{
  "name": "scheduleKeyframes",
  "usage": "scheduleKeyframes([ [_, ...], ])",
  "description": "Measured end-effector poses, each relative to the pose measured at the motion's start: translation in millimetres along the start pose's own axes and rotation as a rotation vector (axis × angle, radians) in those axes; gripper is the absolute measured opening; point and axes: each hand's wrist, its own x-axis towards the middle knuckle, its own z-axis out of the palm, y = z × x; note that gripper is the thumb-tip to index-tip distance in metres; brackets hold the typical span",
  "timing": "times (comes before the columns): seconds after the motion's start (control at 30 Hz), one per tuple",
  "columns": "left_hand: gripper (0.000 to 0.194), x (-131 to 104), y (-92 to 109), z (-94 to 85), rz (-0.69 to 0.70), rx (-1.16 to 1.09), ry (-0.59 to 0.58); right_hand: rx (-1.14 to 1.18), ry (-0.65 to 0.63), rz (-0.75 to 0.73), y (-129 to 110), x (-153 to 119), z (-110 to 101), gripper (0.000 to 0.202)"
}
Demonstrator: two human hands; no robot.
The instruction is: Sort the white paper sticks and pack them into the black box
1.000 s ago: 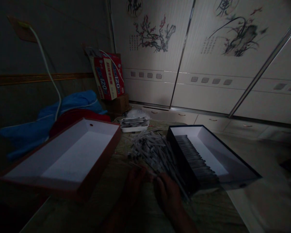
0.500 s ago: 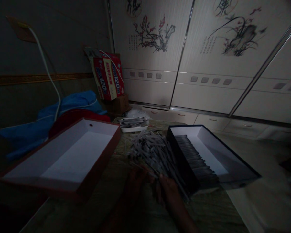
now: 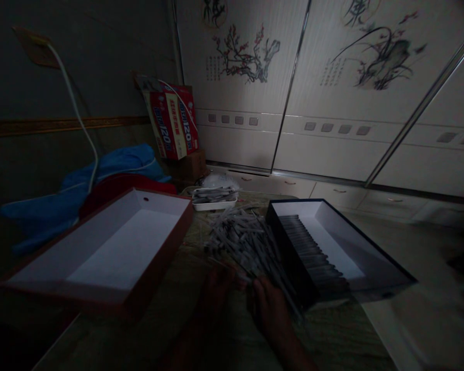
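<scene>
A loose pile of thin grey sticks [image 3: 242, 234] lies on the table between two boxes. My left hand [image 3: 216, 288] is at the near edge of the pile, fingers drawn together around something too dark to make out. Beside it on the right, my right hand [image 3: 268, 304] is closed, its fingertips pinching something small and unclear near the sticks. The dark box [image 3: 371, 239] on the right holds a row of similar sticks [image 3: 311, 252] along its left side. The red box [image 3: 116, 247] on the left shows a bare white inside.
A white tray [image 3: 215, 205] with more sticks stands behind the pile. Blue cloth [image 3: 119, 162] and a red rounded object [image 3: 104, 193] are behind the red box. A red carton [image 3: 174, 123] leans by the cabinet [image 3: 239, 144]; a white cable [image 3: 75, 103] hangs at left.
My right hand has shifted slightly and its fingers have curled in more. My left hand is nearly where it was. The boxes have not moved.
</scene>
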Motion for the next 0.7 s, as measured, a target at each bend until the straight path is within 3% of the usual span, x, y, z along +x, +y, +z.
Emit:
scheduleKeyframes([
  [0.17, 0.027, 1.1, 1.4, -0.7, 0.001, 0.025, 0.008, 0.220, -0.091, 0.150, -7.3, -0.7, -1.0, 0.048],
  [0.37, 0.029, 3.9, 0.3, -2.5, -0.009, -0.014, 0.036, -0.046, -0.020, -0.044, -12.4, -0.1, -6.9, 0.027],
  [0.5, 0.028, 3.6, -0.1, -2.7, 0.006, -0.024, 0.010, -0.097, -0.027, -0.101, -8.8, -0.5, -7.2, 0.029],
  [0.7, 0.025, 2.1, -1.1, -5.0, 0.034, 0.007, -0.072, 0.110, -0.071, 0.097, -3.9, -2.4, -4.6, 0.045],
])
